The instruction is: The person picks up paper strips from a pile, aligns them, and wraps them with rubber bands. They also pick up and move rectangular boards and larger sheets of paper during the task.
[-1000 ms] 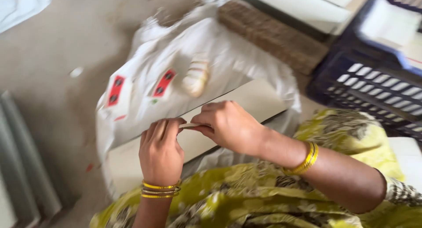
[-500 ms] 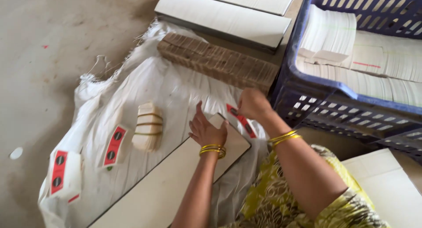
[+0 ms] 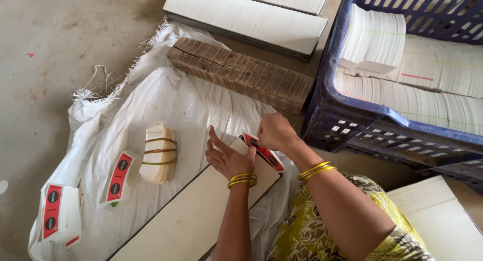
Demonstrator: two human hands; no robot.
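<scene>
My left hand [image 3: 226,158] lies flat, fingers apart, on the far end of a long cream board [image 3: 186,215] that rests on a white woven sack [image 3: 151,100]. My right hand [image 3: 273,131] is closed on the top edge of a small red and black label strip [image 3: 266,154] standing at the board's far corner. Both wrists wear gold bangles. A pale bundle of paper pieces bound with rubber bands [image 3: 158,153] lies on the sack, left of my left hand.
Red-labelled white packets [image 3: 118,176] [image 3: 58,213] lie at the sack's left. A brown wooden block [image 3: 241,73] sits beyond the sack, white boards [image 3: 246,19] behind it. A blue plastic crate [image 3: 382,135] with stacked white paper stands right. Concrete floor lies left.
The view swung from my lap up to the sack and crate. My hands moved apart from a shared grip: the left now lies flat on the board, the right holds the label strip.
</scene>
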